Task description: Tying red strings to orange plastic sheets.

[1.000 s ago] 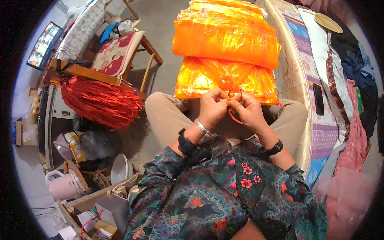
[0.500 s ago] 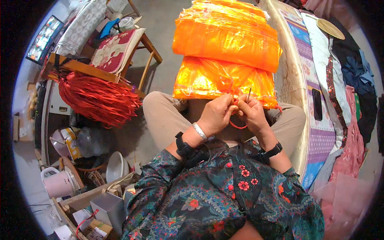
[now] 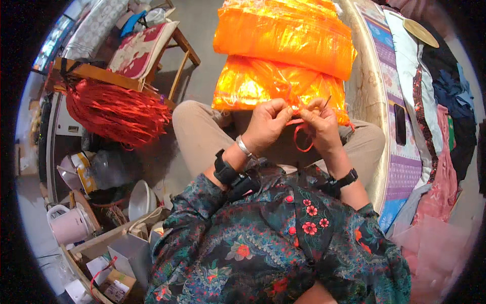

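A stack of shiny orange woven plastic bags lies in front of my lap, its near bundle reaching to my crossed legs. At the near edge my left hand pinches red cord between thumb and forefinger. My right hand is close beside it, fingertips closed on the red cord, which hangs in a loop below. A thin dark needle-like tool sticks up from the right fingers. The exact grip at the fingertips is partly hidden.
A bunch of red strips hangs from a wooden bench at left. Below are a white bowl, a pink kettle and a wooden crate. On the right, a bed holds a phone and clothes.
Both hands have drawn slightly apart at the fingertips, and the cord loop below them shows more fully. The thin tool has tilted to the right. The whole view has shifted a little.
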The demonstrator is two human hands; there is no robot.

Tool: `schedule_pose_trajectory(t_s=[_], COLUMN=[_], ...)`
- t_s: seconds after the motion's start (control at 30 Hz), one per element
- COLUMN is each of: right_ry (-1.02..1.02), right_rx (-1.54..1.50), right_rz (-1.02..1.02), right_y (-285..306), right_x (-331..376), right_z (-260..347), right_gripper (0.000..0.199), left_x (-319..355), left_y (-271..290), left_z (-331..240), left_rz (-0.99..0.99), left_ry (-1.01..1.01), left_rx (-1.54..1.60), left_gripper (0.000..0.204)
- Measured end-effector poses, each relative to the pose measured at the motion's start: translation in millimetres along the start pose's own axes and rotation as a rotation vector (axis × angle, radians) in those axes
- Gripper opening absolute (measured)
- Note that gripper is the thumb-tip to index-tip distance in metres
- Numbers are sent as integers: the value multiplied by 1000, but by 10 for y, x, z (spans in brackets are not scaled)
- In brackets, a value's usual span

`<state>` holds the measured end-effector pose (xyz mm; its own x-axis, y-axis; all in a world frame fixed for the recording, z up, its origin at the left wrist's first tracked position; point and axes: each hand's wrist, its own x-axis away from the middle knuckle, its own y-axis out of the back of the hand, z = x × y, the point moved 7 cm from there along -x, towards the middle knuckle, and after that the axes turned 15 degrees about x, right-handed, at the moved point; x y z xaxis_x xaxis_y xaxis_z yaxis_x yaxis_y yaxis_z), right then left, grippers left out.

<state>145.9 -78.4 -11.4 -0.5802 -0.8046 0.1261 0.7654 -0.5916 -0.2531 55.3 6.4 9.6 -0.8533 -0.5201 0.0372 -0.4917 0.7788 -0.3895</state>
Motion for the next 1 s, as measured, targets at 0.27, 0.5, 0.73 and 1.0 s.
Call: schedule_pose_trajectory(t_s=[0.27,0.5,0.73,1.0], right_ry=[-182,141,217,168], right_rx=[410,1511,1649,1812], right_rz=[141,-183,-95,18], right_y=[265,645,-176,53], right_x=[-127,-661,-1080,-1603], right_z=[-319,512,241,-161], right_gripper=[13,17,27,19], left_x=[-58,-709,-1106,-1113], left_y=[181,1056,1014,1141], left_z=[480,915,1373,991], left_rz=[144,-411,-344,-308], left_ry=[214,422,728,440], left_rx=[145,281,386,-65], left_gripper=[21,20,18,18])
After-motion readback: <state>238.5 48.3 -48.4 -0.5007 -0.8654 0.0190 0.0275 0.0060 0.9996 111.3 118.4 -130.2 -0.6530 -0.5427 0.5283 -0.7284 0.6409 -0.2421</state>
